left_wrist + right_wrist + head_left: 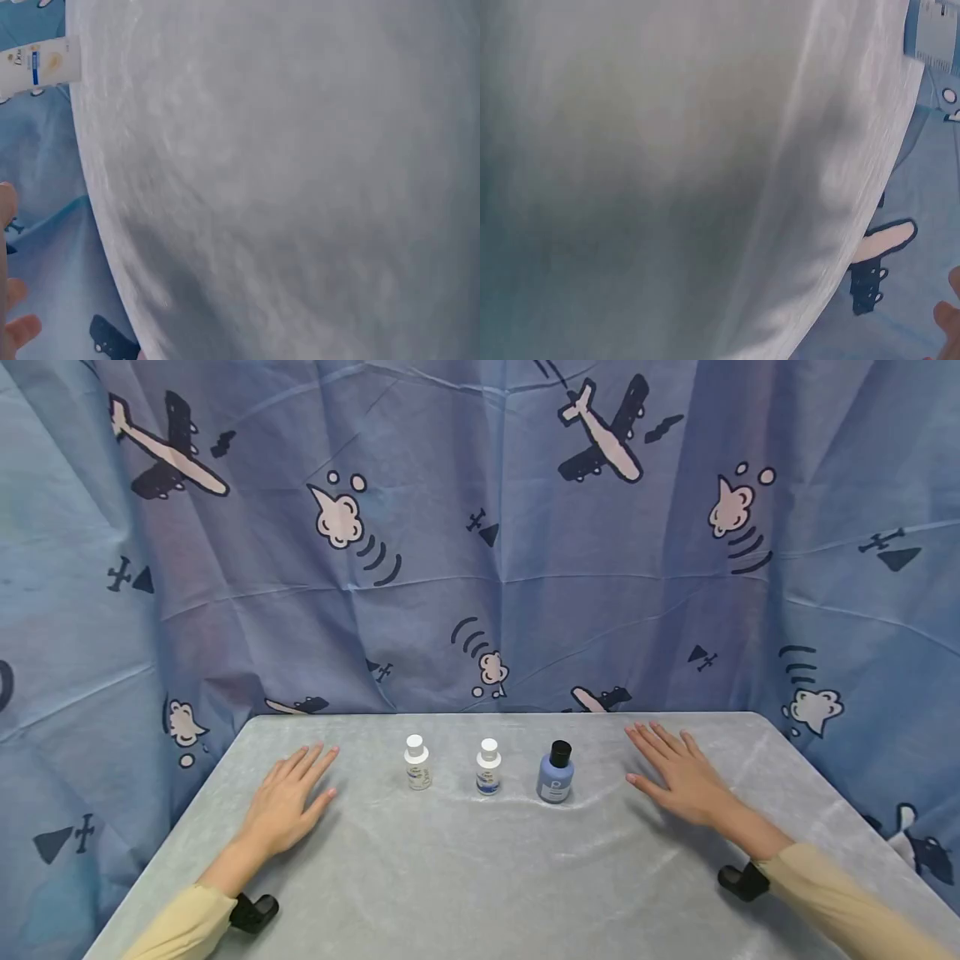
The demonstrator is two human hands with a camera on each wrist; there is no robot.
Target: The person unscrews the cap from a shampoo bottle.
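Three small bottles stand upright in a row on the table. On the left is a white bottle (417, 767) with a white cap and printed label; its lower part also shows as a white bottle (41, 66) in the left wrist view. A second white bottle (488, 770) stands in the middle. To its right is a blue bottle (555, 777) with a black cap, partly seen in the right wrist view (934, 37). My left hand (283, 806), fingers extended, is left of the row, holding nothing. My right hand (682, 777), fingers spread, is right of the blue bottle, also holding nothing.
A pale grey cloth covers the table (480, 877). Behind it and at both sides hangs a blue curtain (450, 527) printed with aeroplanes and clouds. Black devices sit at the left wrist (253, 913) and at the right wrist (744, 882).
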